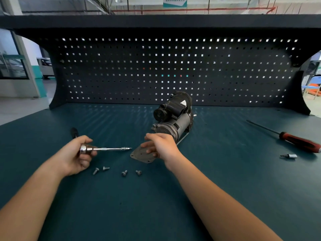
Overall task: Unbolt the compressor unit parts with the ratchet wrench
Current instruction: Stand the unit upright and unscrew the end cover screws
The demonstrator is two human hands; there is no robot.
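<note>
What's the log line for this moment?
left hand: grips ratchet wrench | right hand: relaxed over cover plate, contact unclear | four bolts: loose on bench | compressor: behind plate

ratchet wrench point(104, 149): grip hidden in left hand point(76, 153).
cover plate point(139, 154): rt part under right hand point(163, 146).
screwdriver point(298, 141): handle end cropped.

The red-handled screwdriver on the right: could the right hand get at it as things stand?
Probably yes. The right hand is open at the cover plate, gripping nothing, and only bare bench top lies between it and the red-handled screwdriver.
</note>
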